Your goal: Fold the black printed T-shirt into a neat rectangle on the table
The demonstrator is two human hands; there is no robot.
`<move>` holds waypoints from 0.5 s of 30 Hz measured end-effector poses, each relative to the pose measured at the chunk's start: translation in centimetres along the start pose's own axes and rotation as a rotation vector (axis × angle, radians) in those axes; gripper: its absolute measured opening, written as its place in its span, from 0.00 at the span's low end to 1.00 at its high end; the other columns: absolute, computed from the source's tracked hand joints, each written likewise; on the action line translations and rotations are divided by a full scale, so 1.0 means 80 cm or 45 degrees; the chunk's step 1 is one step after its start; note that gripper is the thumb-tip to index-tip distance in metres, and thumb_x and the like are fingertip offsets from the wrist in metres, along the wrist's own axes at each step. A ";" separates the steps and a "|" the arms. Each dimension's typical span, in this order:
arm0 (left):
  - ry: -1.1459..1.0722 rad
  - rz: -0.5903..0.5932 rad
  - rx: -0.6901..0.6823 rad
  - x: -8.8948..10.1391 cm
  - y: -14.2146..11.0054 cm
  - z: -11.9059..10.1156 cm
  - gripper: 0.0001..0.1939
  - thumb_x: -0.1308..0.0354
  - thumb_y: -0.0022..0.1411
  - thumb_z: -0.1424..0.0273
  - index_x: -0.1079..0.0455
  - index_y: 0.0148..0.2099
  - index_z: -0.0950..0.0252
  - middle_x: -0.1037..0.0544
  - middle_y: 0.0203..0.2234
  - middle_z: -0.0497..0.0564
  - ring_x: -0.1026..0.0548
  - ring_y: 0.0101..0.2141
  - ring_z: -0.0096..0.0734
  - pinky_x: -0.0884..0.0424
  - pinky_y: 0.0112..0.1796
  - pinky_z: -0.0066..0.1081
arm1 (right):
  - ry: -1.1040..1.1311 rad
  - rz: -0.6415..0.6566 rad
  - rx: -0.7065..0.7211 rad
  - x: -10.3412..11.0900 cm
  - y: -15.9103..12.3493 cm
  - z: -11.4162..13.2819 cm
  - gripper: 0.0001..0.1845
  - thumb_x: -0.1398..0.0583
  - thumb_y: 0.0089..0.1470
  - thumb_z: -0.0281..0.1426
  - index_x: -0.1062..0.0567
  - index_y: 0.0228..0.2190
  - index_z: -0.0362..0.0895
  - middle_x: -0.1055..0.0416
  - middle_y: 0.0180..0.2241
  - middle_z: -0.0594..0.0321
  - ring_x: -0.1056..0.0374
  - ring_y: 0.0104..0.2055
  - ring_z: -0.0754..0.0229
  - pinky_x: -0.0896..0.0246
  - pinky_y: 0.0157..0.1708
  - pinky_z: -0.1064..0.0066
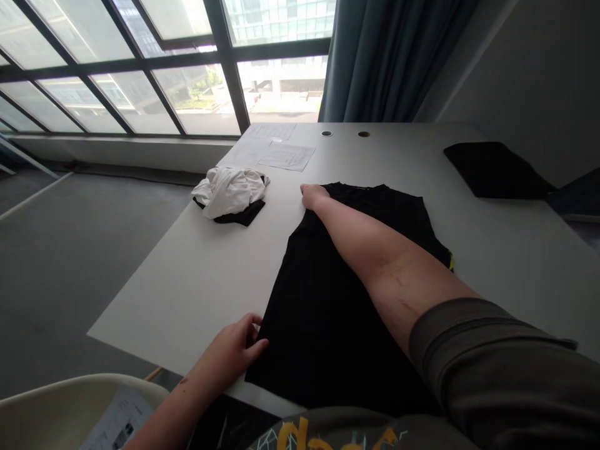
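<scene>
Lying at 7 o'clock inside a cream, curved plastic shell [56, 409]: a printed white paper sheet [119, 415]. Touching at the near edge with thumb over cloth and fingers loosely bent, impossible to tell if gripping: the left hand [237, 347]. Spread at 3 o'clock from those fingertips, with long axis toward 12 on a white, flat table [187, 287]: a black cloth shirt [319, 300]. Closed on its shoulder at 11, farther off: the right hand [315, 195]. Heaped at 10: crumpled white cloth [229, 187].
</scene>
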State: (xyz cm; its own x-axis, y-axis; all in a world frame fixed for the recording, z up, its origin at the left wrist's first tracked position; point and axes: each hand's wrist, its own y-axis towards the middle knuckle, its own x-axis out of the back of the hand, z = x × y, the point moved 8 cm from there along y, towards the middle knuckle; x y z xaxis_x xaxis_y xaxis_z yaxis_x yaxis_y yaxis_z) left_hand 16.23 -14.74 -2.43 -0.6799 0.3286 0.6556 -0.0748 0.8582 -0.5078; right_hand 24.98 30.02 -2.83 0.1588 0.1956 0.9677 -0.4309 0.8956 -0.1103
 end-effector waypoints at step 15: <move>0.064 0.010 -0.387 0.007 -0.047 -0.104 0.04 0.45 0.62 0.65 0.34 0.36 0.60 0.25 0.29 0.46 0.29 0.30 0.30 0.33 0.33 0.30 | 0.181 -0.264 -0.084 0.080 -0.046 -0.099 0.18 0.41 0.63 0.34 0.17 0.46 0.38 0.18 0.42 0.48 0.25 0.49 0.47 0.33 0.47 0.70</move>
State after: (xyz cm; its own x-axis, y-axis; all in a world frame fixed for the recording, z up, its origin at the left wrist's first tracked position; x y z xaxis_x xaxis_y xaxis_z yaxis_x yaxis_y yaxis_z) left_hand 22.16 -14.49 4.48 -0.6419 0.3482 0.6831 0.1569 0.9318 -0.3274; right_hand 34.61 31.17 1.98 0.3628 0.0553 0.9302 -0.3180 0.9457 0.0678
